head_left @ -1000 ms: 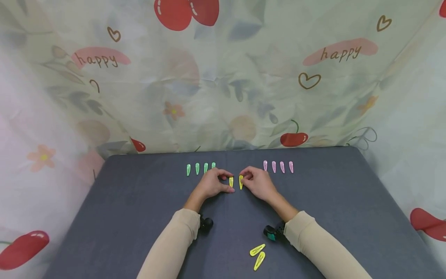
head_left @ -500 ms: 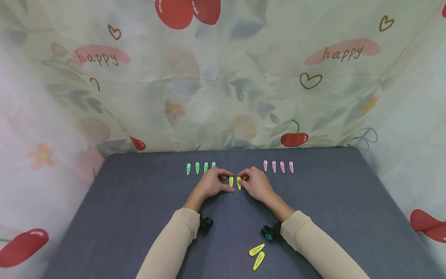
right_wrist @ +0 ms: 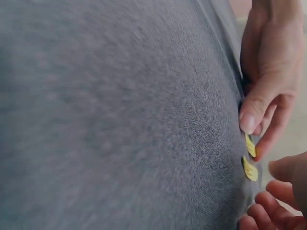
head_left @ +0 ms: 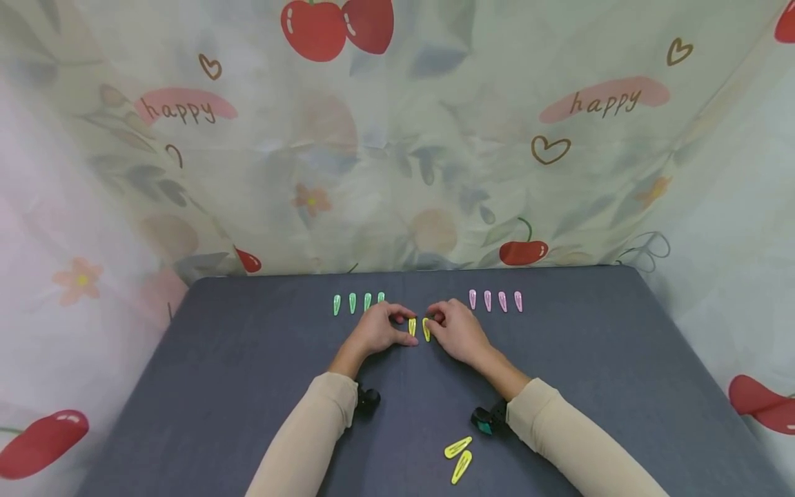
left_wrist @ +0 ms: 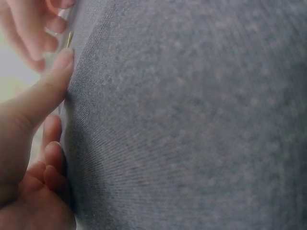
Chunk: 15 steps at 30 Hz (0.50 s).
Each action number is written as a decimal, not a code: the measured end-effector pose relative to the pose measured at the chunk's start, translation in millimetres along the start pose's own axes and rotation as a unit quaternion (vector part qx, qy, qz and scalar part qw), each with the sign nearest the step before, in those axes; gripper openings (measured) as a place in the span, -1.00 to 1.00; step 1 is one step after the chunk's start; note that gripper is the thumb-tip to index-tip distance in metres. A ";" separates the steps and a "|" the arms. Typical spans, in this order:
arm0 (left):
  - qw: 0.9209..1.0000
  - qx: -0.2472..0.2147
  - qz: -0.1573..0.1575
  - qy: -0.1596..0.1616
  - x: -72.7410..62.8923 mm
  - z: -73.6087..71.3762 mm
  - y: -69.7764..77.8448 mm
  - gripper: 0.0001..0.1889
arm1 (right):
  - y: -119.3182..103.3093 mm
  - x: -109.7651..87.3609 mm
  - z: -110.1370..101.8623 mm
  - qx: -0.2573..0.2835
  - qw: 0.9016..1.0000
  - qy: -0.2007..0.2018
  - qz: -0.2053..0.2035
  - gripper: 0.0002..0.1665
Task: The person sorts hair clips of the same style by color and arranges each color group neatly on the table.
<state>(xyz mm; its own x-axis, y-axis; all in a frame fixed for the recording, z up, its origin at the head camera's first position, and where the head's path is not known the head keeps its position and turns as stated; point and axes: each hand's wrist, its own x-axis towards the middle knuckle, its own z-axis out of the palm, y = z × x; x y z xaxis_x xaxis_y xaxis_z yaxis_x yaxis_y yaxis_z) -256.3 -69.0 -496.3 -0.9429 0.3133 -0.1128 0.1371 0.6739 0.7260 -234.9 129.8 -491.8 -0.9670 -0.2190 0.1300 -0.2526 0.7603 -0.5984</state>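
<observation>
Two yellow snap hair clips stand side by side at mid-table in the head view. My left hand [head_left: 379, 328] pinches the left yellow clip [head_left: 413, 327] lengthwise, thumb at its near end and index finger at its far end. Beside the right yellow clip [head_left: 426, 330] is my right hand [head_left: 458, 331], fingers loosely bent. The right wrist view has this clip [right_wrist: 250, 169] lying on the cloth, with a small gap to the right thumb [right_wrist: 283, 168]. Two more yellow clips, one upper [head_left: 457, 447] and one lower [head_left: 462, 467], lie near the front.
A row of green clips [head_left: 352, 303] lies at the back left, partly behind the left hand. Several pink clips [head_left: 488, 301] form a row at the back right. Dark grey cloth covers the table [head_left: 248, 386]; a patterned curtain [head_left: 397, 166] hangs behind.
My right hand has shifted slightly left, bringing the right yellow clip closer to the left one. It now appears off that clip. The left hand stays in place.
</observation>
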 end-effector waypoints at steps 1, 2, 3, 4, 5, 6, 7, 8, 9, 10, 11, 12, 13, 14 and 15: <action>1.000 0.002 0.000 0.000 0.2 0.4 -0.1 -0.50 | -1.1 -2.1 -1.3 -0.011 1.000 0.002 -0.006 -0.63; 1.000 0.003 0.000 0.001 0.3 0.7 -0.2 -0.50 | -2.4 -4.3 -2.7 -0.025 1.000 0.004 -0.015 -0.59; 1.000 0.005 -0.001 0.002 0.4 0.8 -0.2 -0.50 | -3.8 -6.6 -4.0 -0.040 0.999 0.002 -0.022 -0.53; 1.000 0.007 -0.001 0.003 0.4 0.8 -0.1 -0.50 | -5.3 -9.2 -5.6 -0.059 0.998 0.000 -0.029 -0.45; 1.000 0.007 -0.002 0.003 0.3 0.7 0.1 -0.50 | -6.8 -11.7 -7.2 -0.078 0.996 -0.003 -0.037 -0.37; 1.000 0.007 -0.004 0.003 0.0 0.6 0.2 -0.50 | -8.3 -14.3 -8.8 -0.099 0.994 -0.006 -0.043 -0.30; 1.000 0.007 -0.004 0.003 -0.4 0.5 0.4 -0.50 | -9.6 -16.9 -10.5 -0.118 0.992 -0.009 -0.049 -0.23; 1.000 0.006 -0.003 0.003 -0.8 0.2 0.9 -0.50 | -10.6 -19.3 -12.0 -0.138 0.989 -0.013 -0.055 -0.17; 1.000 0.005 -0.003 0.003 -1.0 0.1 1.4 -0.50 | -11.5 -21.8 -13.6 -0.155 0.986 -0.017 -0.061 -0.12; 1.000 0.005 -0.002 0.003 -1.3 -0.1 1.9 -0.50 | -12.5 -24.4 -15.3 -0.171 0.983 -0.019 -0.068 -0.08; 1.000 0.005 -0.001 0.003 -1.4 0.0 2.3 -0.50 | -13.5 -26.7 -17.0 -0.183 0.980 -0.019 -0.075 -0.06; 1.000 0.006 0.001 0.003 -1.4 0.1 2.7 -0.51 | -14.2 -29.1 -18.4 -0.195 0.977 -0.021 -0.080 -0.03; 1.000 0.007 0.002 0.003 -1.5 0.2 3.0 -0.51 | -14.7 -31.5 -19.8 -0.205 0.975 -0.023 -0.086 -0.02; 1.000 0.007 0.003 0.003 -1.6 0.4 3.4 -0.51 | -15.2 -33.9 -21.2 -0.215 0.972 -0.025 -0.091 0.00; 1.000 0.008 0.004 0.003 -1.5 0.6 3.6 -0.51 | -15.8 -36.6 -22.8 -0.221 0.970 -0.026 -0.097 0.01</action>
<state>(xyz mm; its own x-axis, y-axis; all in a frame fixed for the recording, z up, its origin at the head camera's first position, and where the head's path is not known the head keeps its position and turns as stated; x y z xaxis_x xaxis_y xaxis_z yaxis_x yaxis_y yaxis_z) -254.2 -66.6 -493.9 -0.9436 0.3144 -0.1038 0.1485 0.6823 0.7158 -196.3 139.7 -469.1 -0.8998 -0.4066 0.1586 -0.4303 0.8871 -0.1670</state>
